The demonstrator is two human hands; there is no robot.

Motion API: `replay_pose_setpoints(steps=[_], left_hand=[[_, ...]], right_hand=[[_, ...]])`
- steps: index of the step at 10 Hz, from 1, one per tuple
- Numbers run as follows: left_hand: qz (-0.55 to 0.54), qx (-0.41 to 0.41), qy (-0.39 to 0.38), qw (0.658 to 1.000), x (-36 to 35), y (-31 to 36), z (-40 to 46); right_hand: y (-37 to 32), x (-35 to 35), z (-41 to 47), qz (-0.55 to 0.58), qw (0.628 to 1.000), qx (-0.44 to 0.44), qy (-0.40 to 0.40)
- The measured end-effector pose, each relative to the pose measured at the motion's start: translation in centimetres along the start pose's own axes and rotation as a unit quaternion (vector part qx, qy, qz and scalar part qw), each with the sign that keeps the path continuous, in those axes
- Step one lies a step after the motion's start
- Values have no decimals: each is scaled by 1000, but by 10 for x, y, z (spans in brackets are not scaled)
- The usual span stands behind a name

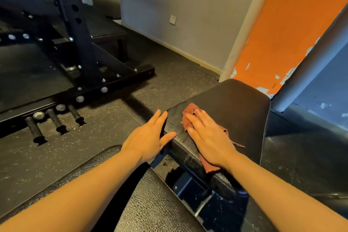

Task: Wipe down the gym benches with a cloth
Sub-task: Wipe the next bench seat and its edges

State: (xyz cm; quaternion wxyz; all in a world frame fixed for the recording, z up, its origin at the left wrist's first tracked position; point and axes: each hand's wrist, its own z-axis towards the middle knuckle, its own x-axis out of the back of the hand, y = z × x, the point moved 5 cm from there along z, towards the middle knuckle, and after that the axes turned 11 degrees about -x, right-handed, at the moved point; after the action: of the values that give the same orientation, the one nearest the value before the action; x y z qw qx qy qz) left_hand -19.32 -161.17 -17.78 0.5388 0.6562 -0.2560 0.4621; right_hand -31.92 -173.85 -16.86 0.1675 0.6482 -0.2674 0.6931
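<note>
Item: black padded bench pad (235,103), the desk surface being wiped, its long axis running away from the person toward the orange wall (293,24).

Cloth (190,113): reddish-brown and rumpled, lying flat on the near left part of the bench pad. One end shows beyond the fingertips, the other trails off the pad's near edge below the wrist.

Right hand (207,135): flat on the cloth, fingers straight and slightly spread, pressing palm-down and gripping nothing. It is the hand nearer the cloth.

Left hand (148,137): just left of the cloth and apart from it, fingers straight along the bench pad's left side, thumb resting on the pad's top edge, bracing. It holds nothing.

Governing relation: most of the bench pad, unwiped by appearance, lies ahead and to the right of the right hand. The next stroke would likely run along the long axis, away from the body.

Also present: a second textured pad (154,203) nearer the person and a black rack frame (105,88) left of the bench pad.
</note>
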Motion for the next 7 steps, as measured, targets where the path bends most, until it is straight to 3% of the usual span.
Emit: replay_pose_setpoints(steps=[1, 2, 3, 4, 6, 7], left_hand=[[-4, -3, 6, 1000, 1, 1, -1], [-1, -13, 14, 1000, 2, 1, -2], [-9, -19, 27, 999, 4, 2, -4], [-22, -24, 48, 998, 8, 4, -8], [-56, -27, 102, 993, 18, 7, -11], [-61, -18, 107, 992, 20, 8, -11]], right_hand=[[3, 17, 36, 33, 997, -15, 74], [12, 1, 67, -5, 998, -65, 10], [9, 4, 68, 10, 999, -50, 0], [-2, 20, 9, 50, 998, 40, -20], [25, 30, 17, 35, 995, -94, -14], [-6, 20, 46, 46, 993, -104, 8]])
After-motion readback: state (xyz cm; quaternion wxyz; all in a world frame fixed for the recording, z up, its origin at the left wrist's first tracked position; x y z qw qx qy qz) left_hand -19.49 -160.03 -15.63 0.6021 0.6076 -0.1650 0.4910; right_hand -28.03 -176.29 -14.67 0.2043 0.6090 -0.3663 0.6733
